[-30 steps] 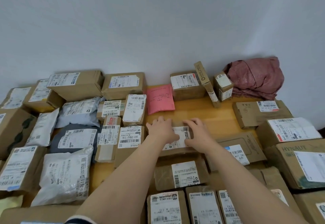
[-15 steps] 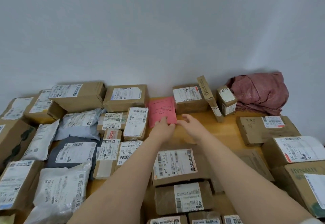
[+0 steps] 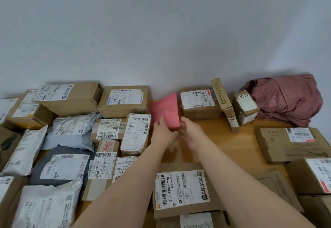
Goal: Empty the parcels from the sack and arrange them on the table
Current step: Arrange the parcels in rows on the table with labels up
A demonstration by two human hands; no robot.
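Note:
A flat pink parcel [image 3: 166,110] is tilted up off the wooden table [image 3: 211,131] near the back wall. My left hand [image 3: 163,133] holds its lower left edge, thumb on its face. My right hand [image 3: 191,132] meets its lower right corner, fingers under it and mostly hidden. A crumpled dark pink sack [image 3: 286,98] lies at the back right against the wall. Between my forearms lies a flat brown box with a white label [image 3: 180,189].
Several brown cartons [image 3: 125,100] and grey mailers [image 3: 71,129] crowd the left half. A labelled carton [image 3: 198,102], a leaning slim box [image 3: 224,104] and a small cube box [image 3: 246,106] stand right of the pink parcel. More cartons [image 3: 290,143] fill the right edge.
Both hands left the flat brown labelled box, reached forward to the pink parcel and lifted its near edge. The view tipped upward.

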